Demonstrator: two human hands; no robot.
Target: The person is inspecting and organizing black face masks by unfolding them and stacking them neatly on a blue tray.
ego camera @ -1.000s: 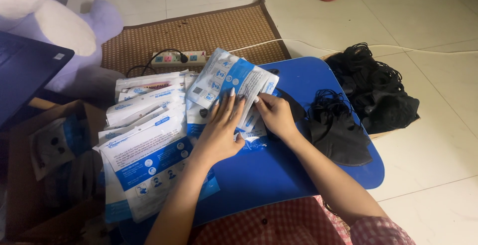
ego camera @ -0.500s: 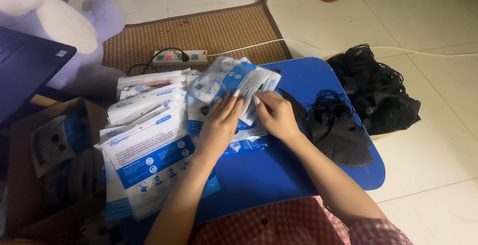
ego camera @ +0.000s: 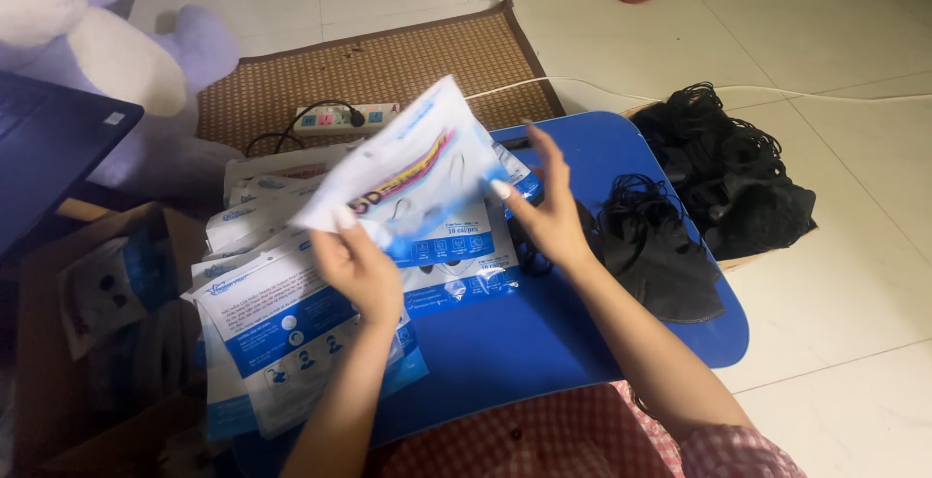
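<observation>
Hands both on one pouch (ego camera: 408,172), lifted off the table (ego camera: 544,342) and tilted, top corner pointing away from the person. Left hand (ego camera: 361,269) is curled closed on the pouch's lower left edge, thumb on the near face, fingers behind. Right hand (ego camera: 549,211) is mostly open, fingers spread and pointing up, only thumb and fingertips touching the pouch's right edge (looks like a light pinch, not a full grasp). Pouch is white and blue, flat, with a coloured stripe across the face; it sits above the middle of the blue table, over another flat pouch (ego camera: 456,264) lying there. Left of the hands: stack (ego camera: 282,323) of the same white-and-blue pouches, fanned out, overhanging the table's left edge. Right of the right hand: black masks (ego camera: 660,245) loose on the table, straps tangled. Just past the table's right edge: bigger heap (ego camera: 738,167) of black masks on the floor, touching or nearly touching the table rim (cannot tell which). Behind the table: woven mat (ego camera: 388,65) with a power strip (ego camera: 345,119) on it, white cable running off to the right. Far left: cardboard box (ego camera: 97,342) with more pouches inside, dark laptop (ego camera: 49,158) above it, plush toy (ego camera: 97,41) in the top corner. Red checked cloth (ego camera: 544,434) at the bottom edge, under the forearms.
</observation>
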